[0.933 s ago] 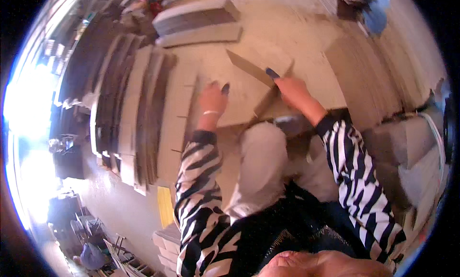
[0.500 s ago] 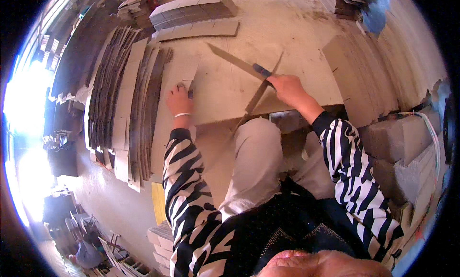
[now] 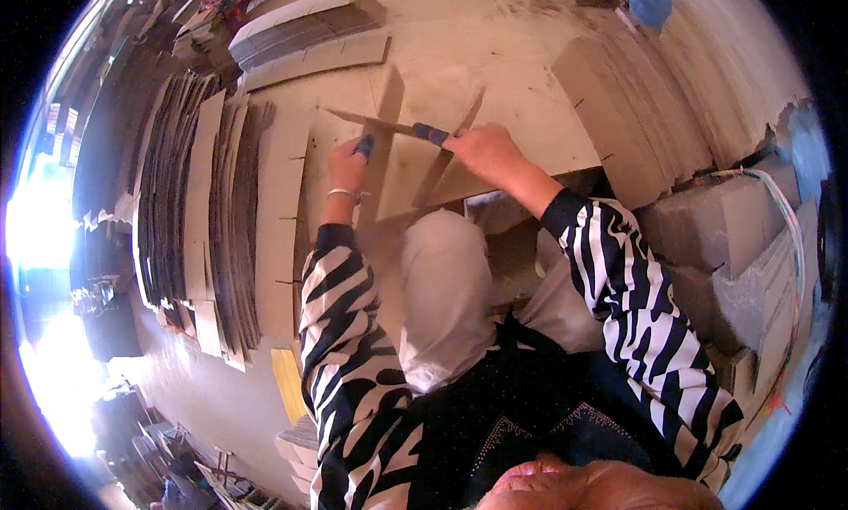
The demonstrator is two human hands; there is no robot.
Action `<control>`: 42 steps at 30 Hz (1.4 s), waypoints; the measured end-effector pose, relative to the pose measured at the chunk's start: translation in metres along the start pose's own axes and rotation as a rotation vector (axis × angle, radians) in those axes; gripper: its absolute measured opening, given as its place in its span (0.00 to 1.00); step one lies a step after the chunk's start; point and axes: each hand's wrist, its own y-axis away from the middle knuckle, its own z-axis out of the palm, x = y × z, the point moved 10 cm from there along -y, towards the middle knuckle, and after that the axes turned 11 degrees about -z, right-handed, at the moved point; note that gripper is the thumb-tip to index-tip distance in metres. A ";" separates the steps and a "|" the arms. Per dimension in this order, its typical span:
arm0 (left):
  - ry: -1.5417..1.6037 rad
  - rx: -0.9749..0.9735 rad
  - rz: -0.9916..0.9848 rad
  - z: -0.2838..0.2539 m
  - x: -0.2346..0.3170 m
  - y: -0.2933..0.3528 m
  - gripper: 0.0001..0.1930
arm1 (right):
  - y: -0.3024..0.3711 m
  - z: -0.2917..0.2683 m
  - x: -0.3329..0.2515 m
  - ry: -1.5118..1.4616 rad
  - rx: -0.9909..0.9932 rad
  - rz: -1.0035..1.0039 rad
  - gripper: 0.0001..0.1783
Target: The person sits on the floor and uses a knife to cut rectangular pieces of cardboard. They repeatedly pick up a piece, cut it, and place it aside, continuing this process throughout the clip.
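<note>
Worker at table point(image 3: 521, 77), both hands above its near edge. Left hand point(image 3: 347, 170): fingers curled in, dark-tipped thumb pressing a card strip point(image 3: 382, 143). Right hand point(image 3: 493, 152): fingers closed tight, dark-tipped too, gripping crossed strips point(image 3: 437, 167), one arm angled toward the left strip. Slotted stack point(image 3: 278, 210) along the left edge; another pile point(image 3: 618, 121) at the right; block of card point(image 3: 305, 24) near the far left corner.

Two striped sleeves point(image 3: 632, 280) end in one left hand point(image 3: 347, 168) and one right hand point(image 3: 488, 151), with two dark digit coverings point(image 3: 431, 135) and one wristband point(image 3: 344, 192), amid three narrow cardboard strips point(image 3: 387, 99) over one counter point(image 3: 521, 60); the boards point(image 3: 166, 192) stacked at left are too many to count.
</note>
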 end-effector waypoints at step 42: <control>-0.843 -0.022 0.114 -0.010 0.021 0.037 0.15 | -0.014 -0.044 -0.010 -0.467 0.098 0.074 0.18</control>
